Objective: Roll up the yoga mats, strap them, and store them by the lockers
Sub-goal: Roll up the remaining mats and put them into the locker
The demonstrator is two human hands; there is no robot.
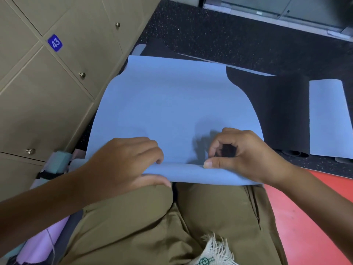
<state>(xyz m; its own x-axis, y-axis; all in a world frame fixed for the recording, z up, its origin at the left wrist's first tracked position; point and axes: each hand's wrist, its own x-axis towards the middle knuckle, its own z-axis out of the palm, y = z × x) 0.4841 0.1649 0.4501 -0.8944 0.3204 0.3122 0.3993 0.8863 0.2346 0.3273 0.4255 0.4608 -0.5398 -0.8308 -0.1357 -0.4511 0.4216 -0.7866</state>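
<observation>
A light blue yoga mat (172, 104) lies flat on the dark floor in front of my knees, its near edge turned over into a first small roll (183, 169). My left hand (131, 161) grips the left part of that roll, fingers curled over the top and thumb beneath. On the right part, my right hand (240, 153) pinches the fold, with curled fingers and the thumb pressing on the roll.
Beige lockers (47, 88), one numbered 43, stand along the left. A rolled teal mat with a black strap (57, 165) and a lilac roll (44, 243) lie by them. A black mat (282, 111) and a pale mat (328, 119) lie at right. Red flooring (309, 217) is near right.
</observation>
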